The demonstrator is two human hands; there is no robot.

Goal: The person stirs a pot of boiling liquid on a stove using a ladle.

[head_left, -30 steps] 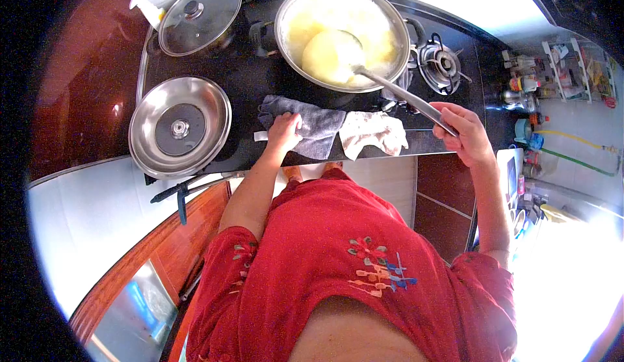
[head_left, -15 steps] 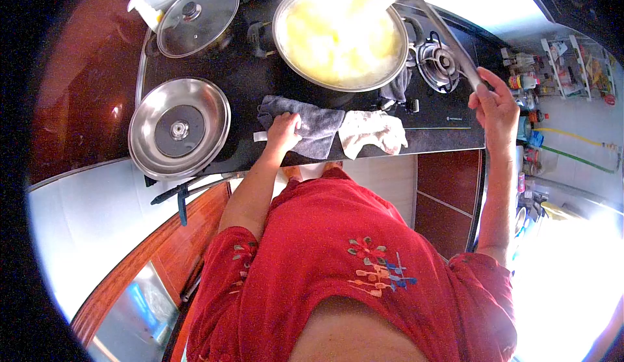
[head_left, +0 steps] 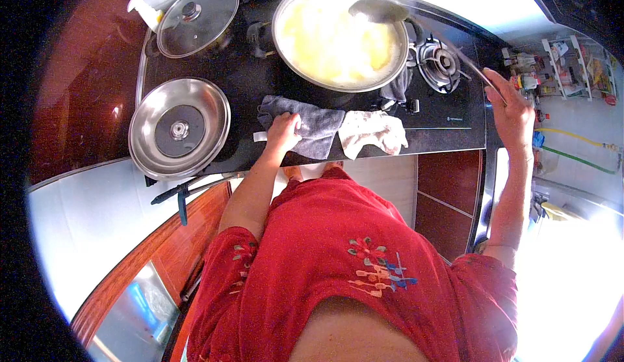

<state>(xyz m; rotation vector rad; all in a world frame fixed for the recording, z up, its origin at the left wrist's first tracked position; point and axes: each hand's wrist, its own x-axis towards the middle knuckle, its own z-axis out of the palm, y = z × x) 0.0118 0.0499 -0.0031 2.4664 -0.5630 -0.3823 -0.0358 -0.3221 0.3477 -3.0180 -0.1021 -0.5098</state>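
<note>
Here's the ladle (head_left: pixel 379 10), top centre of the frame, its bowl over the upper-right part of the pot (head_left: pixel 340 90), handle slanting down to the right hand (head_left: pixel 512 112). Those fingers are closed around the handle's far end, and that's the place to hold it, well away from the rim! It looks stiff and sturdy, probably light empty, heavier full, maybe slick if wet. Centre frame, the left hand (head_left: pixel 284 132) rests curled on a soft-looking gray cloth (head_left: pixel 320 129); whether it's pinching, I can't tell.
</note>
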